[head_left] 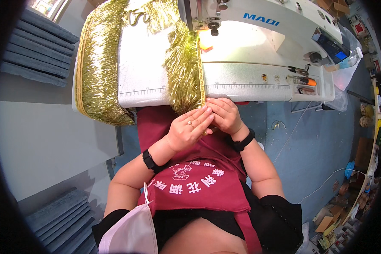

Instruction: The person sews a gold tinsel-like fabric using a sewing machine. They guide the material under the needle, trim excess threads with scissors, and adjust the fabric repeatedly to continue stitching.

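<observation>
Glistening gold fringe point(182, 72), shaggy along its flat band point(201, 76)

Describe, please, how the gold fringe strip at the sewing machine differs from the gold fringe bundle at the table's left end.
The gold fringe strip is narrow; the gold fringe bundle is broad. The left hand and right hand hold the strip's near end, while neither touches the bundle. Both are shiny gold.

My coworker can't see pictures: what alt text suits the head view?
A person's left hand and right hand hold the gold band of tinsel fringe by the front edge of a sewing machine bed. A larger gold tinsel bundle lies to the left.
</observation>
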A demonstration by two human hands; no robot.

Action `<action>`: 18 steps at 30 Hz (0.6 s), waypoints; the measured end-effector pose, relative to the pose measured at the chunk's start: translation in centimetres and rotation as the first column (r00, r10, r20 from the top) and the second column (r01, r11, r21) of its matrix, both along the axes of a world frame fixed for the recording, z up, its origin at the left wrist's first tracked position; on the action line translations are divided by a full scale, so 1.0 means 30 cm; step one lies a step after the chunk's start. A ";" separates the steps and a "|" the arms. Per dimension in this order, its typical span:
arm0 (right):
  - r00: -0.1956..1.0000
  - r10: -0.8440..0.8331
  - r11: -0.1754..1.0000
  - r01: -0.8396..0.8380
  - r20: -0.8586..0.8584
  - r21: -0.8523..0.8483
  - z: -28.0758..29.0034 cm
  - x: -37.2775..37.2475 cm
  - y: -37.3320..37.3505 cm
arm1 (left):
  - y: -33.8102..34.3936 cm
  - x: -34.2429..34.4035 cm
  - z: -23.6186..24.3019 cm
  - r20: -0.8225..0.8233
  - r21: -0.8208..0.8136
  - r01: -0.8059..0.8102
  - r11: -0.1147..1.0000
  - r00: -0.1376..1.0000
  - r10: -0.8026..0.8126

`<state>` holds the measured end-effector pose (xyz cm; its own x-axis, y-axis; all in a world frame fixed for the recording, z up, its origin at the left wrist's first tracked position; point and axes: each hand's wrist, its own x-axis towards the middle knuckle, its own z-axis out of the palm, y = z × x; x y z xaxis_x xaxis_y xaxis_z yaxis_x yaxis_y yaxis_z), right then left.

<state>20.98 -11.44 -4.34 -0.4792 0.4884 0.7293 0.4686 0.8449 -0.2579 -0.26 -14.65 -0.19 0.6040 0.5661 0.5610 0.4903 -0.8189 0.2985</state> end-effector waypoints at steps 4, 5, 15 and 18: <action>1.000 0.004 1.000 -0.004 -0.004 -0.013 -0.001 0.000 0.001 | 0.003 -0.002 -0.001 -0.015 0.011 -0.013 1.000 1.000 0.013; 1.000 0.001 1.000 -0.001 -0.001 -0.011 -0.002 -0.001 0.002 | 0.005 -0.001 -0.003 -0.019 0.021 -0.019 1.000 1.000 0.019; 1.000 -0.010 1.000 0.010 0.002 -0.014 -0.002 -0.006 0.022 | 0.047 -0.012 -0.012 -0.025 0.059 -0.026 0.998 0.999 0.027; 1.000 -0.012 1.000 0.012 -0.003 0.000 -0.001 -0.008 0.030 | 0.052 -0.014 -0.010 -0.024 0.064 -0.024 0.998 0.999 0.025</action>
